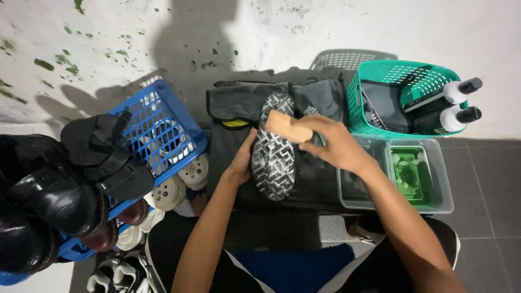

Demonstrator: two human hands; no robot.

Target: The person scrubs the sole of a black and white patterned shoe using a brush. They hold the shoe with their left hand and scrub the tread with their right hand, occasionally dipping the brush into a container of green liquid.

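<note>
1. At 6 o'clock, nearest the camera, the person's dark-clothed lap (293, 268) fills the bottom edge, both forearms reaching up from it.
2. The left hand (242, 160) sits just left of centre, its grip closed against the left side of the shoe (274, 149), steadying it.
3. The shoe lies sole up on a dark cloth-covered bench (228, 146), its long axis running 12 to 6 o'clock; the tread is a black and white zigzag.
4. The right hand (334, 144) comes in from 3 o'clock, its grip clamped on a wooden brush (287, 126) lying across the shoe's far end; the bristles are hidden, so contact is likely, not certain.
5. At 4 o'clock a clear tub (434, 203) holds green liquid.
6. At 9 o'clock a blue basket (168, 127) carries dark shoes.
7. At 2 o'clock a teal basket (404, 73) holds two white bottles (453, 106) with black caps.
</note>
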